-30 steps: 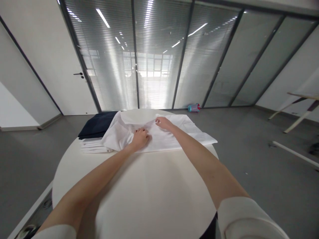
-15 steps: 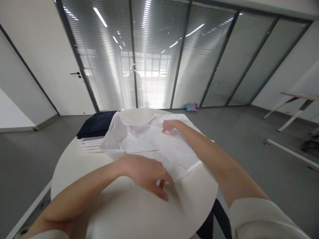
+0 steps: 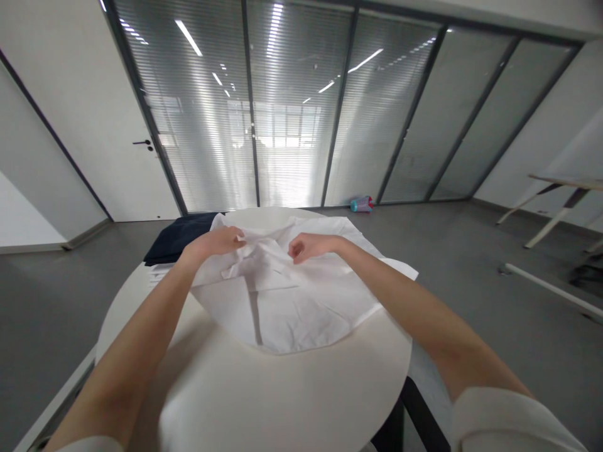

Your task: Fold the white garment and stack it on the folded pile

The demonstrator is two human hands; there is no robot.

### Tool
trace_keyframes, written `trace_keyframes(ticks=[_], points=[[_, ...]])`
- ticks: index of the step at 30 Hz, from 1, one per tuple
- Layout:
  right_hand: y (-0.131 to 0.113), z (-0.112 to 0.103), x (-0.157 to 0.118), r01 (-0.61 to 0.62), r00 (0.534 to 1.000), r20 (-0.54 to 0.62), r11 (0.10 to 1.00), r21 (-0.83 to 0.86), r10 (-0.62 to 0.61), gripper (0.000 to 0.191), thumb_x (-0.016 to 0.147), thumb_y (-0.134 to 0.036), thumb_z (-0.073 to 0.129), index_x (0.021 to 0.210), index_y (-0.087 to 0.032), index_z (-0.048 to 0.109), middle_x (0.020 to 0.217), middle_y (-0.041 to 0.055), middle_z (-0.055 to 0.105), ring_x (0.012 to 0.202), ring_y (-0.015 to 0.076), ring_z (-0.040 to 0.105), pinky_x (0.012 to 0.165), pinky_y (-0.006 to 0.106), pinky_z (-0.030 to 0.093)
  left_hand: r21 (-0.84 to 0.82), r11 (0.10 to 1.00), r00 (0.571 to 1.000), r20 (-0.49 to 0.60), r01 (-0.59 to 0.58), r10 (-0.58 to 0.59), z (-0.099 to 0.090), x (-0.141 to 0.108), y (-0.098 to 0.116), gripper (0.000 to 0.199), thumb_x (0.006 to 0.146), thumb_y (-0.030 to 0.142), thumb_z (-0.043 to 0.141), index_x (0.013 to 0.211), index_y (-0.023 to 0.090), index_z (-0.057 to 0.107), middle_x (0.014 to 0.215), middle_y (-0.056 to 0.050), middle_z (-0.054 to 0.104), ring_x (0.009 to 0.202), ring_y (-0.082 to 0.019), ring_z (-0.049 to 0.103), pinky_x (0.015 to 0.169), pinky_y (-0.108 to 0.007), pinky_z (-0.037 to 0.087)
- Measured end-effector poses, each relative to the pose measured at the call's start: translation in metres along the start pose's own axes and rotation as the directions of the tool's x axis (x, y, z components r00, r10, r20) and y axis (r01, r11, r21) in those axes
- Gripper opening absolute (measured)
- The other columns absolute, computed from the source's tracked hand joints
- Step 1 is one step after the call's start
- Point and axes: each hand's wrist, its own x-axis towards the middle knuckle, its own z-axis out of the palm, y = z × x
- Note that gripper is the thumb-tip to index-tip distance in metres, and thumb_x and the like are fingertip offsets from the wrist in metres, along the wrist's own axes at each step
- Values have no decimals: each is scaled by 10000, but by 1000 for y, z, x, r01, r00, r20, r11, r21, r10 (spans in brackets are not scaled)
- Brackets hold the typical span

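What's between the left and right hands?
Just creased white cloth: in the head view it spans the stretch from the left hand to the right hand.

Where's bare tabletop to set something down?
Largest: table between near rim and white cloth, right of left arm. Smaller: sliver at far rim, beyond the cloth. Crowded: mid-table, left hand and right hand at the cloth; far left, dark folded cloth on white stack.

Plain white cloth, navy fabric at nine o'clock, off-white surface, grey floor, teal-and-red cylinder at two o'clock, black handle at ten o'clock
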Motion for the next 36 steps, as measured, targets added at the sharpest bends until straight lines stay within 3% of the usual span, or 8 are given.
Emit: trace_keyframes(ticks=[5, 8, 11, 14, 18, 23, 29, 36], points=[[-60, 36, -31, 48, 780, 585, 952, 301, -224, 233, 709, -319, 798, 851, -146, 735, 888, 35, 742, 897, 179, 685, 811, 241, 511, -45, 998, 999, -12, -49, 49, -8, -6, -1, 458, 961, 356, 523, 1303, 56, 578, 1126, -123, 706, 978, -198, 635, 915, -263, 415], [-58, 34, -29, 118, 866, 445, 958, 261, -228, 215, 840, -291, 689, 980, -141, 751, 930, 56, 747, 869, 174, 693, 803, 256, 521, -115, 980, 981, 88, -162, 172, 0, -3, 17, 435, 956, 364, 511, 1276, 85, 610, 1123, -124, 717, 971, -194, 653, 891, -253, 439], [-27, 16, -17, 62, 998, 16, 996, -69, -62, 319, 847, -107, 629, 1147, -154, 726, 1015, 81, 737, 881, 181, 690, 820, 274, 520, -152, 961, 956, 150, -230, 252, 17, -1, 39, 486, 936, 450, 527, 1292, 130, 611, 1209, -137, 695, 1048, -223, 654, 906, -265, 446], [9, 5, -5, -174, 967, -240, 904, -390, 83, 559, 720, -12, 725, 1257, -163, 686, 1198, 138, 678, 1054, 250, 660, 911, 305, 497, -129, 950, 932, 196, -285, 306, 36, -3, 57, 641, 819, 556, 668, 1351, 212, 572, 1335, -114, 636, 1182, -256, 602, 973, -281, 419], [39, 11, 4, -212, 972, -181, 882, -421, 148, 450, 693, -127, 810, 1137, -170, 746, 1192, 119, 685, 1067, 253, 655, 884, 272, 495, -45, 934, 918, 175, -355, 357, 43, -7, 72, 568, 801, 415, 728, 1326, 245, 591, 1230, -88, 685, 1121, -252, 622, 947, -296, 427], [41, 22, 8, -253, 954, -266, 856, -451, 141, 143, 827, -166, 665, 925, -157, 768, 1057, 107, 718, 956, 220, 667, 803, 255, 473, 43, 892, 888, 128, -450, 442, 14, -34, 97, 133, 856, 228, 598, 912, 201, 716, 957, -56, 708, 923, -220, 643, 798, -279, 424], [33, 1, 24, -348, 895, -421, 821, -453, 147, 227, 942, -272, 529, 1072, -179, 690, 1126, 125, 691, 991, 239, 659, 776, 279, 457, -197, 794, 708, 367, -575, 603, 0, -76, 132, 151, 756, 253, 668, 623, 199, 623, 608, 19, 569, 610, -155, 523, 622, -280, 358], [31, 8, 41, -191, 981, -40, 919, -345, 189, 547, 781, -328, 771, 1284, -197, 601, 858, 21, 725, 694, 153, 653, 633, 221, 449, -174, 847, 728, 444, -503, 523, 10, -74, 143, 327, 733, 460, 775, 960, 229, 727, 861, -25, 681, 843, -206, 602, 657, -253, 385]])
